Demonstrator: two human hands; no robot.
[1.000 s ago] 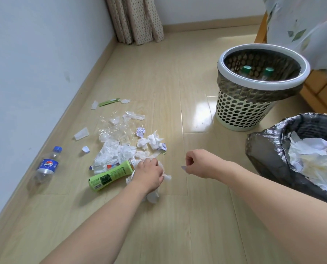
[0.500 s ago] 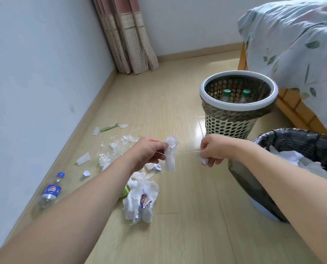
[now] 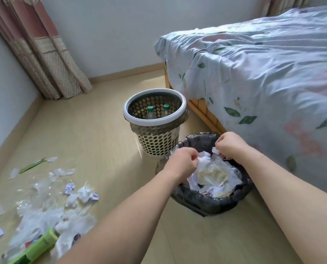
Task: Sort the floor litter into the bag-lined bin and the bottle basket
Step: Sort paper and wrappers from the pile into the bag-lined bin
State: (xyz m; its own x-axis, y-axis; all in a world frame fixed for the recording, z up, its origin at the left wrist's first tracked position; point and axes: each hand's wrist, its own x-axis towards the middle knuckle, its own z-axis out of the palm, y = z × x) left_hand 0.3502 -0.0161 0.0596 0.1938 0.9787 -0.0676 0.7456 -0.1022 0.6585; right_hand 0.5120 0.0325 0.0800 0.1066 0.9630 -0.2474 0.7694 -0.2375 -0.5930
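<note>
Crumpled white paper scraps point(image 3: 203, 159), pinched in left hand point(image 3: 181, 162) and right hand point(image 3: 229, 144), over black bag-lined bin point(image 3: 206, 201) at four o'clock. Release low, inside the rim (light paper drifts). Perforated white bottle basket point(image 3: 155, 119) at twelve o'clock, untouched.

Black-lined bin point(image 3: 206, 201), cream perforated basket point(image 3: 157, 143) with white rim, green bottle point(image 3: 36, 248), leaf-print bedsheet point(image 3: 263, 73), dotted curtain point(image 3: 50, 63)

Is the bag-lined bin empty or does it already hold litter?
Holds litter. The bin is filled with crumpled white paper close to its rim.
</note>
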